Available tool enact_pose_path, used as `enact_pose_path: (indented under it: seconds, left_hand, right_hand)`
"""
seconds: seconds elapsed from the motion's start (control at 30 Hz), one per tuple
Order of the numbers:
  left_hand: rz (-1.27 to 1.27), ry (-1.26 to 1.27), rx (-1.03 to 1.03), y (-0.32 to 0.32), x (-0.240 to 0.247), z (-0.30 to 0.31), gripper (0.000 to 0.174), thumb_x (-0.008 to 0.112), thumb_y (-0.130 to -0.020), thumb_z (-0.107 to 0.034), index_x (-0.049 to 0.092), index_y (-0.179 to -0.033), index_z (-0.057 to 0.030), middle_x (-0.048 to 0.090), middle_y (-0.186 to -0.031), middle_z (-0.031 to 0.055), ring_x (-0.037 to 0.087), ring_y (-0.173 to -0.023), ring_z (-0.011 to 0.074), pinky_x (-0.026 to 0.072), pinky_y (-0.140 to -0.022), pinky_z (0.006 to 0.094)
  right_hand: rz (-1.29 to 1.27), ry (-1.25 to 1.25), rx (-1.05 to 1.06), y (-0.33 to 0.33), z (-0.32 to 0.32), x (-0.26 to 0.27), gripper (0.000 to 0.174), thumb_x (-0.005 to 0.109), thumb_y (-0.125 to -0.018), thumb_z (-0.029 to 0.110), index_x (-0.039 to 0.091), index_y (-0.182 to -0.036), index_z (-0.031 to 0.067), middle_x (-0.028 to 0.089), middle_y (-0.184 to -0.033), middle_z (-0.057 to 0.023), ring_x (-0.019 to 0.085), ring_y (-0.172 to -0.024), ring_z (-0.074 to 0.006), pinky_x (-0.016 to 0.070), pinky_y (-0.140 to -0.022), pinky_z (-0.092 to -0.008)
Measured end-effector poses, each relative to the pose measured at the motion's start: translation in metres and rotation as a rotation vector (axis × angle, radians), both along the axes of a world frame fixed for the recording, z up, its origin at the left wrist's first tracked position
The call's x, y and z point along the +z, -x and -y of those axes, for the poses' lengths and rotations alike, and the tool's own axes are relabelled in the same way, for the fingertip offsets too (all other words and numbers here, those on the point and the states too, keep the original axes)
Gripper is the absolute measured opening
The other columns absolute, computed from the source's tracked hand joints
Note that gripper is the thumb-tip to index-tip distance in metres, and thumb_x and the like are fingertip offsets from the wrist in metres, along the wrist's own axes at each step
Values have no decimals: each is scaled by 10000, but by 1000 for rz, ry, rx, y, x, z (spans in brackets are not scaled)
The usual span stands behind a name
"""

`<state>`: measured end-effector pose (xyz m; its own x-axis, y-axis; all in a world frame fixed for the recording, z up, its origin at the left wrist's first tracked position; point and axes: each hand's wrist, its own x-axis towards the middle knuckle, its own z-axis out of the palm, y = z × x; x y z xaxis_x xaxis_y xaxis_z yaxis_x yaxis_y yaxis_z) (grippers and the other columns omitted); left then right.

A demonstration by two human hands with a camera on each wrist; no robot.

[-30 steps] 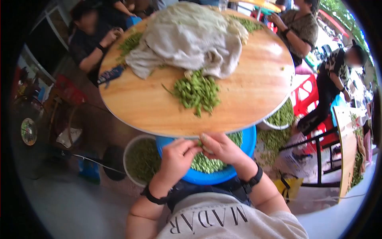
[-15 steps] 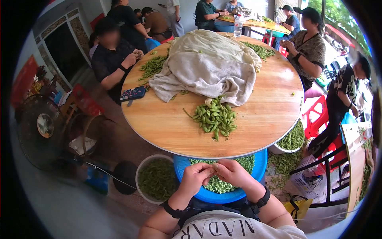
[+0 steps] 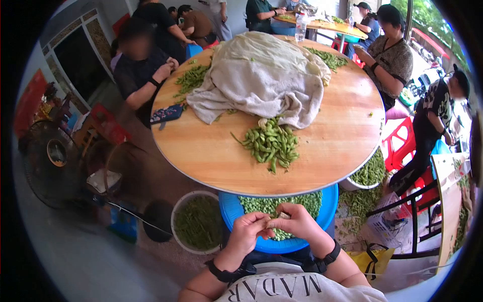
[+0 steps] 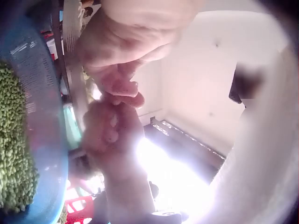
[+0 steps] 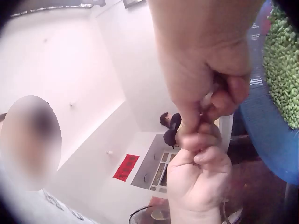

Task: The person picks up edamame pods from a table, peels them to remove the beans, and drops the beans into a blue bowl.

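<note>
Both hands meet over a blue basin [image 3: 229, 214] of shelled green beans [image 3: 310, 202] at the table's near edge. My left hand [image 3: 245, 235] pinches with thumb and forefinger against the fingertips of my right hand [image 3: 300, 222]. A small pale piece, seemingly a soybean pod [image 3: 285, 215], shows among the right hand's curled fingers; the fingers hide most of it. In the left wrist view the right hand [image 4: 117, 133] lies just below the left. The right wrist view shows the left hand [image 5: 198, 179] with curled fingers. Ahead on the table lies a heap of green soybean pods [image 3: 270, 144].
A pale cloth [image 3: 261, 80] covers a mound on the round wooden table [image 3: 342, 136]; a dark patterned pouch [image 3: 166, 114] lies at its left edge. Pale buckets [image 3: 174, 221] of green plant matter stand on the floor either side. Other people sit around the table. A fan [image 3: 56, 152] stands left.
The head view has tilted up, showing more of the room. The green bit visible at the fingertips a second ago is now hidden. Both hands stay together, the right hand's fingers now more raised.
</note>
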<state>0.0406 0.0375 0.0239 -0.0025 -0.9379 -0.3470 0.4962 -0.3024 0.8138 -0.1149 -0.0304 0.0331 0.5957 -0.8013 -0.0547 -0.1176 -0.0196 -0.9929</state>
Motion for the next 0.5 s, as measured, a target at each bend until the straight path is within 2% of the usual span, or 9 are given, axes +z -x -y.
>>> enact_pose_path:
  seconds: [0.1,0.23,0.3,0.37,0.5]
  left_hand:
    - [151,9,-39,0,11,-6,174,480,-886,-114,584,-922,21,621,-731,91,616,-608,158,463,-516,220]
    - [500,141,-36,2,8,-14,162,480,-890,-75,579,-940,43,623,-739,93,619,-625,138,469,-516,213]
    - [628,206,-15,4,11,-14,129,513,-859,-25,591,-924,54,625,-735,100,621,-609,139,480,-504,224]
    - [804,323,-3,5,12,-13,119,538,-835,0,595,-925,52,625,-739,97,625,-603,139,485,-494,236]
    - [953,403,45,7,7,-12,104,569,-797,31,603,-894,50,611,-739,107,621,-581,145,484,-486,235]
  right_hand:
    - [23,-170,28,1,-6,-5,270,717,-740,236,566,-717,13,452,-562,36,402,-530,-36,315,-443,-216]
    - [88,-181,51,-1,-13,-21,178,663,-766,153,562,-734,11,472,-580,30,412,-536,-35,328,-453,-212]
    - [127,-180,28,-6,-13,-25,146,646,-766,126,562,-743,10,477,-583,27,416,-531,-41,329,-456,-211]
    - [137,-285,21,-9,-14,-16,99,620,-751,81,560,-768,3,493,-608,30,419,-557,-43,346,-480,-206]
    - [133,-353,24,-11,-12,-18,103,580,-737,38,572,-831,-5,525,-641,31,453,-598,-37,379,-517,-192]
